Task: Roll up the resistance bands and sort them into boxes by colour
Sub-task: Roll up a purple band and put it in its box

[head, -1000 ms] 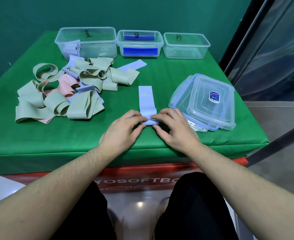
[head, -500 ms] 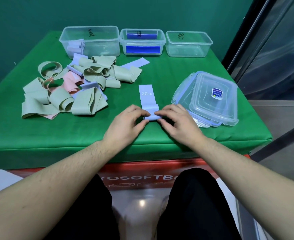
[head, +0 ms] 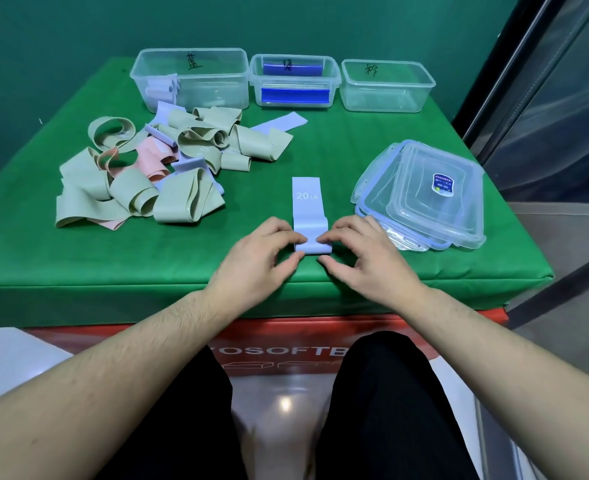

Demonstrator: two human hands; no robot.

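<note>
- Pale blue band (head: 306,209), marked "20 LB": lay flat, stretching away from the hands, near end rolled between their fingertips.
- Green, pink and blue bands (head: 140,181): loose heap far left of the hands.
- Three clear boxes (head: 386,86): row well beyond the hands; left one held pale blue rolls.

The flat pale-blue rubber resistance band (head: 306,197) bore the white print "20 LB". The red box front below the green table (head: 320,344) showed white letters "YOSOFTB", cut off. Handwritten marks on the three clear plastic boxes (head: 386,85) were illegible.
</note>
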